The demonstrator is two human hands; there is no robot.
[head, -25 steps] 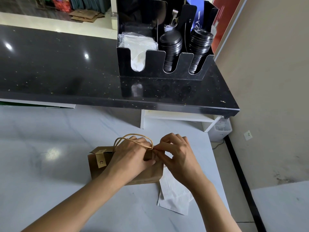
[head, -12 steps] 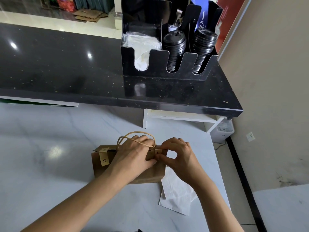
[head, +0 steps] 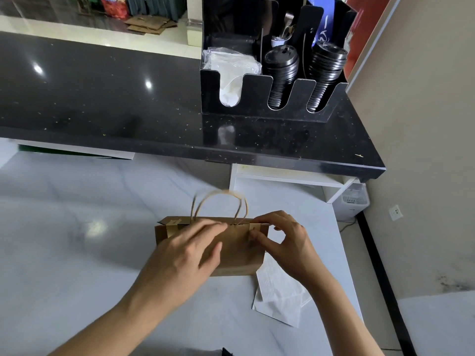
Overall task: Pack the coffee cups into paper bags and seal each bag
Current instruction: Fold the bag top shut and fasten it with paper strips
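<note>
Paper bag (head: 232, 250) upright on white counter (head: 77, 253), right hand (head: 288, 242) grip pinching its folded top, left hand (head: 185, 255) loose, fingers spread

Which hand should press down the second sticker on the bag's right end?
Right hand: its fingers already pinch that sticker on the bag. Left hand lies mid-bag.

Nothing legible. White strokes on a blue card (head: 321, 34) in the black organizer (head: 270, 98), far beyond the fingers, are partly hidden; marks on the bag's (head: 236, 253) stickers (head: 254, 227) at the right fingertips are too blurred.
</note>
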